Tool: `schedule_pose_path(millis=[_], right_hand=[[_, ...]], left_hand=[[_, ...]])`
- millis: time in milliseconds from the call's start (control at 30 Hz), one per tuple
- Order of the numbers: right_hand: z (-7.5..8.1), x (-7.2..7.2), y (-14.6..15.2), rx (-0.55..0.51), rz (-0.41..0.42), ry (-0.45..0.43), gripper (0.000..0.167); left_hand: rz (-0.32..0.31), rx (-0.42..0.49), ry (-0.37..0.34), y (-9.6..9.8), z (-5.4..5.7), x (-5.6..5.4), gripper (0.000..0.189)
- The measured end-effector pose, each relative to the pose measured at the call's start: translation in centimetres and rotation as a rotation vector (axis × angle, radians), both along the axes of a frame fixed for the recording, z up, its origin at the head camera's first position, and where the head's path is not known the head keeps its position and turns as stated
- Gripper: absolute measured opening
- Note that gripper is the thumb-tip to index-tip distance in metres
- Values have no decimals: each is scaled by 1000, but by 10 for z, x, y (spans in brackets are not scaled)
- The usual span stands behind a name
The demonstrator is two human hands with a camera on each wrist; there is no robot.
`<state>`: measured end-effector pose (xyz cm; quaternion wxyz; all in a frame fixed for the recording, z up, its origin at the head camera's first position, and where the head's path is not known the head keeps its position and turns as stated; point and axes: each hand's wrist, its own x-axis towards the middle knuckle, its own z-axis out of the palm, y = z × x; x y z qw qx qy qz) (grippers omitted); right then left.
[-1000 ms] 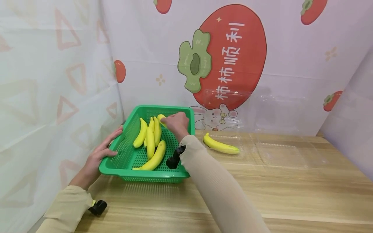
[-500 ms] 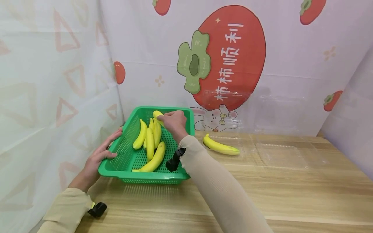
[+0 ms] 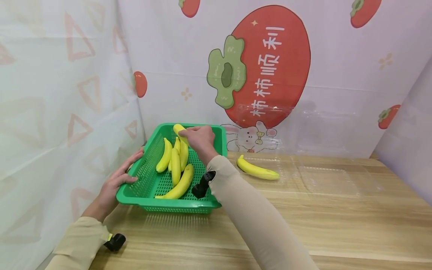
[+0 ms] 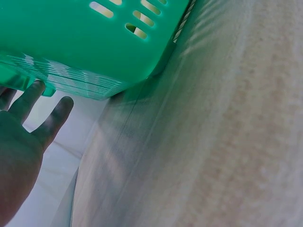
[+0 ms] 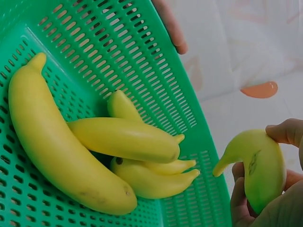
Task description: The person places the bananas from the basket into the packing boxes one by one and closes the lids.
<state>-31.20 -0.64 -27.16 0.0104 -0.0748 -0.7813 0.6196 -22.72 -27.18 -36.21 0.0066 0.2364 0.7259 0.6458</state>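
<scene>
My right hand (image 3: 201,140) holds a yellow banana (image 5: 259,165) over the back part of a green plastic basket (image 3: 182,203), thumb on one side and fingers on the other. In the right wrist view this banana has a green tip and a dark mark. Several more bananas (image 5: 61,142) lie below it on the basket's perforated floor, some overlapping. At the basket's left side, my left hand (image 3: 113,188) grips the rim, its thumb over the edge; the left wrist view shows spread fingers (image 4: 54,120) against the outside. The basket appears tilted toward me.
A single banana (image 3: 258,171) lies in a clear plastic box on the wooden table (image 3: 324,232), right of the basket. Beside that stands another clear open box (image 3: 324,180) with its lid raised. Printed cloth walls (image 3: 168,48) enclose the back and sides.
My right hand has shifted a little left and upward in the head view with the banana in it. The left hand and the basket stay in place.
</scene>
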Motion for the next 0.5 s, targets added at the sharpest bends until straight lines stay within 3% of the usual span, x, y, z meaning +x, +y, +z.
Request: schedule_pose_path(millis=[500], right_hand=[[18,5,20,-18,44,38,31]], left_hand=[[-15,33,5,2,0,-1,73]])
